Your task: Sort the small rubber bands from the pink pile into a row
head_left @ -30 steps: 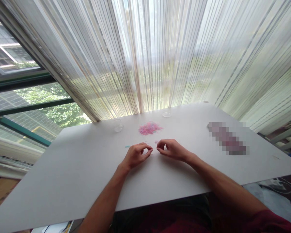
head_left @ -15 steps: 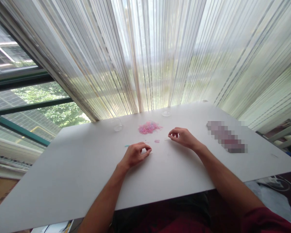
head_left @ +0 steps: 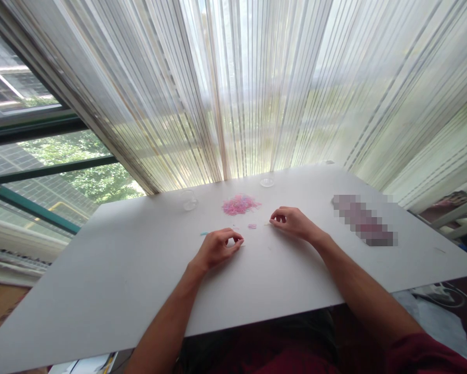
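My left hand [head_left: 221, 248] is low over the white table [head_left: 139, 291], its thumb and forefinger pinched together. A tiny pale tip shows at those fingertips, too small to name. To the right, my right hand [head_left: 290, 222] pinches a thin pale stick-like piece [head_left: 267, 224] that points left. Between and beyond the hands lies a loose heap of thin pink and lilac strands [head_left: 240, 204]. A small pink bundle [head_left: 252, 226] sits just left of my right fingertips. Some teal pieces [head_left: 204, 234] lie beside my left knuckles, partly hidden.
Near the back edge stand a clear round container [head_left: 189, 200] and a shallow clear dish [head_left: 267, 182]. A blurred-out long object [head_left: 363, 221] lies on the right side of the table. A sheer striped curtain [head_left: 233, 104] hangs behind the table.
My right fingertips have dipped very slightly, with the pale piece still between them. My left hand has stayed in place.
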A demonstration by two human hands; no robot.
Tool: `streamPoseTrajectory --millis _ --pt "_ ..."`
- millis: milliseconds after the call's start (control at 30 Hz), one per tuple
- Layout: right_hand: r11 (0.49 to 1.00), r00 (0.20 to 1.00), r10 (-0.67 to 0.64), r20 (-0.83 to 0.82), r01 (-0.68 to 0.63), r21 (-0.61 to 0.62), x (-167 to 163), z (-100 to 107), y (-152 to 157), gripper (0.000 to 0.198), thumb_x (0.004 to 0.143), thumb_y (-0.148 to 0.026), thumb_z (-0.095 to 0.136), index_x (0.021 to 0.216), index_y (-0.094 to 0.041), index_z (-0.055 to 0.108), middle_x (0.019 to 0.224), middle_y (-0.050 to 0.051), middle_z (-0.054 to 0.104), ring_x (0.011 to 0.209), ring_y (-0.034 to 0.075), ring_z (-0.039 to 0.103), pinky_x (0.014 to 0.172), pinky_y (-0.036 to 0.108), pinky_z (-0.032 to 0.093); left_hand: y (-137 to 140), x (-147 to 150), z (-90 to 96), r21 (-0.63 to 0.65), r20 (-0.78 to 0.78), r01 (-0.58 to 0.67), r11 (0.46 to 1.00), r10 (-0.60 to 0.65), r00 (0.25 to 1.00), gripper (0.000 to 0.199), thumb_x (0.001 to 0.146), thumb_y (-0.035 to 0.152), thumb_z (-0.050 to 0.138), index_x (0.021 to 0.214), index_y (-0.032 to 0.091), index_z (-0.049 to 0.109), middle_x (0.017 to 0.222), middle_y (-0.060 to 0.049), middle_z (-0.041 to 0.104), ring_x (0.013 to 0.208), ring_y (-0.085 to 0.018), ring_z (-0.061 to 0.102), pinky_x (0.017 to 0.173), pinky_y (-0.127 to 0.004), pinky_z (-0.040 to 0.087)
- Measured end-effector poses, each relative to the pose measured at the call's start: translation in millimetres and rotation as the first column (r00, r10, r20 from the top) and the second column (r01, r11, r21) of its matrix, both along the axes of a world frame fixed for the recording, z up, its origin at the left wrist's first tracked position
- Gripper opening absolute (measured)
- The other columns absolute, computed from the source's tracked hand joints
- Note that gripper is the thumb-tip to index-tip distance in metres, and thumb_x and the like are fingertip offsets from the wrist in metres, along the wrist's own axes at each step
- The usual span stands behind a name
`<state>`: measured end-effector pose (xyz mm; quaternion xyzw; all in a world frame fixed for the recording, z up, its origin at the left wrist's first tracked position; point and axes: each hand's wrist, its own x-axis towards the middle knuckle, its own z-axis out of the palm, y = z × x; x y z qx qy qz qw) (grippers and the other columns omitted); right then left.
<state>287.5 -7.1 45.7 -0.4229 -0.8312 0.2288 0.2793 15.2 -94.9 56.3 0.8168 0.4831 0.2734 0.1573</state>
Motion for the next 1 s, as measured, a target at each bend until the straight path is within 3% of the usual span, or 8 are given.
streamPoseTrajectory --millis 367,533,633,1000 --pt "1.0 0.999 -0.003 0.054 0.003 0.0 3.0 2.1 -0.3 0.014 0.083 -0.027 0.059 0.082 -0.019 0.071 0.075 0.002 0.061 0.064 0.013 0.057 0.063 0.026 0.046 0.0 -0.2 -0.3 -0.005 0.0 0.001 1.0 -0.001 1.0 0.012 0.086 0.023 0.06 0.086 0.022 0.072 0.081 -0.001 0.071 0.061 -0.01 0.056 0.058 -0.022 0.043" --pt "0.998 0.999 0.035 0.012 -0.036 0.046 0.9 -1.7 -2.1 0.017 0.082 -0.028 0.064 0.095 -0.021 0.072 0.093 0.006 0.062 0.081 0.018 0.062 0.077 0.032 0.052 0.2 -0.1 -0.3 -0.01 -0.005 0.007 1.0 -0.007 1.0 0.014 0.087 0.024 0.059 0.087 0.022 0.072 0.08 -0.001 0.07 0.061 -0.011 0.055 0.058 -0.022 0.043" --pt "0.997 0.998 0.065 0.021 -0.065 0.039 -2.4 -3.3 -3.7 0.018 0.083 -0.028 0.064 0.098 -0.022 0.073 0.094 0.007 0.062 0.087 0.02 0.062 0.085 0.035 0.052 -0.4 0.6 -0.2 -0.012 -0.006 0.004 1.0 -0.004 1.0 0.014 0.087 0.025 0.059 0.087 0.021 0.072 0.081 -0.002 0.071 0.061 -0.011 0.055 0.058 -0.023 0.043" --pt "0.997 0.995 0.081 0.049 -0.082 0.005 -6.4 -2.7 -3.4 0.015 0.086 -0.024 0.062 0.092 -0.024 0.075 0.091 0.006 0.065 0.088 0.021 0.06 0.084 0.034 0.05 -0.5 -7.4 1.9 -0.096 -0.02 0.004 0.995 -0.006 1.0 0.014 0.083 0.03 0.063 0.09 0.023 0.073 0.084 -0.001 0.069 0.056 -0.01 0.048 0.055 -0.022 0.04"
